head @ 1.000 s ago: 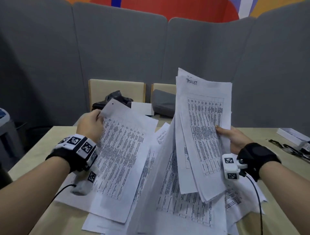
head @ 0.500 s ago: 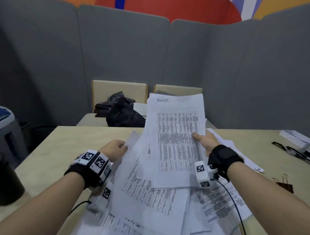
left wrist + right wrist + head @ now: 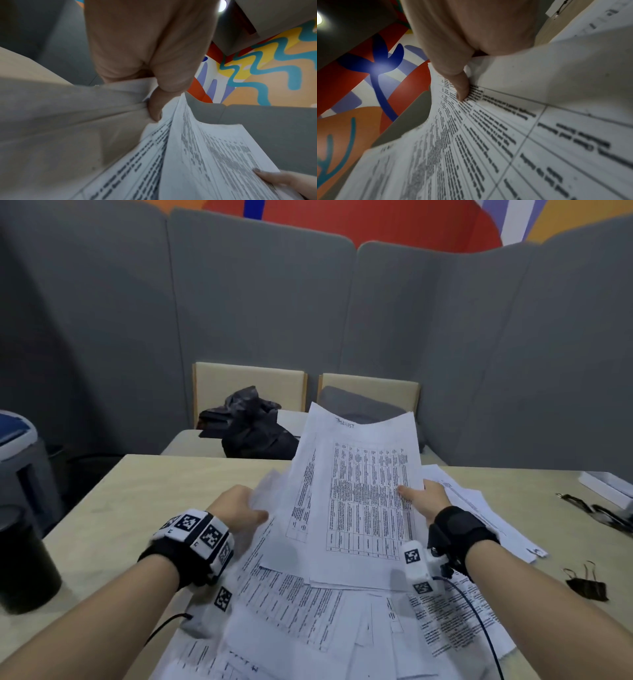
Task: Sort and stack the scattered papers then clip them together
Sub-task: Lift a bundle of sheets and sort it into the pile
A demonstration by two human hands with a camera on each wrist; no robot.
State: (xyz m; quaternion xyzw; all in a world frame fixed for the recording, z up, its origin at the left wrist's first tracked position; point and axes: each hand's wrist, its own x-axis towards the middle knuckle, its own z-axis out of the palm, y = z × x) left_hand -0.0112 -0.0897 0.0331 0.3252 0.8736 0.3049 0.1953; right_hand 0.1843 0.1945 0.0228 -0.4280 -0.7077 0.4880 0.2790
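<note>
Head view: the right hand (image 3: pixel 426 501) pinches a tilted bundle of white printed sheets (image 3: pixel 359 501), now lowered from upright toward the scattered paper pile (image 3: pixel 291 604) on the beige table (image 3: pixel 137 501) — gathering goes on. Left wrist view: the left hand (image 3: pixel 154 81) pinches sheets beside the bundle. Right wrist view: thumb (image 3: pixel 460 86) presses the print.

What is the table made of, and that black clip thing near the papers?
The table looks like pale wood or wood-look laminate, matte, with faint grain. The black clip seems to be painted metal with thin wire handles, though it is too small to be sure.
</note>
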